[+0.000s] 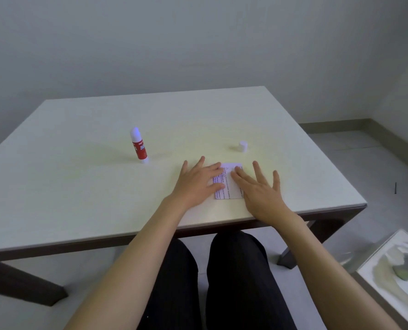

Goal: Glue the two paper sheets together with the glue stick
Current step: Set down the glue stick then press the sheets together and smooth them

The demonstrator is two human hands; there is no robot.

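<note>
From the head camera, both hands lie flat on a small stack of paper sheets [228, 184] near the front edge of the pale desk [79, 186]. The left hand [197, 181] is spread wide, palm down, its fingers fanned out; the index finger and thumb rest on the left part of the paper, over printed lines of text, while the other fingers lie on the bare desk. The right hand [261, 189] is likewise flat with fingers splayed, its thumb and index fingertip pressing on the middle of the paper and the rest of the hand lying to the right of it. Neither hand grips anything; both only press down. Whether there are two sheets or one cannot be told, since the edges line up.

The glue stick [139, 145], red with a white top and base, stands upright on the desk well to the left of the hands, apart from them. A small white cap [243, 146] sits on the desk just beyond the paper, near its far right corner.
</note>
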